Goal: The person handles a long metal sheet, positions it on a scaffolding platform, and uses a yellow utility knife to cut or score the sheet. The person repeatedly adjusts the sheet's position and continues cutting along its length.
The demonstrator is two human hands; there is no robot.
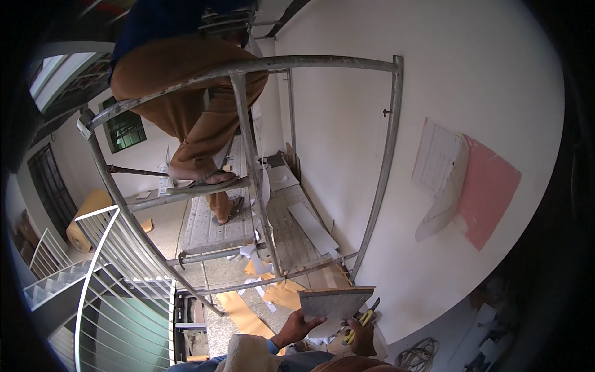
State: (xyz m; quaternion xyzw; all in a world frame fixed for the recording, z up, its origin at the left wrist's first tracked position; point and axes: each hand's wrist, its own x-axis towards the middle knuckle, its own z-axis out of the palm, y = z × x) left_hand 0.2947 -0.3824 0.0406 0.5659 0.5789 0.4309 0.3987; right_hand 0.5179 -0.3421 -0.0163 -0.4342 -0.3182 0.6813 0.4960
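Left hand [294, 328]: fingers pinch the grey panel [334, 304], held up before the scaffold frame [322, 61]. Right hand [364, 338]: fingers wrapped around the yellow cutter [367, 318], beside the panel. Caution — a slipping blade could cut the hands. Count: one panel, one cutter, one co-worker [173, 59].

Bare at both hands: left hand [294, 330] at six o'clock, right hand [365, 340] near half past five. Dressed in a bright blue sleeve [273, 347] on the left arm, reaching to the wrist, plain and without visible markings. Partly covered at half past six by a cream-beige piece of cloth [248, 354], thick, matte and rounded at the top; hard to tell as garment or wrap. Clothed in dull grey-blue fabric [304, 361] at six o'clock, and in reddish-brown fabric [356, 367] toward half past five, cut off by the lower edge.
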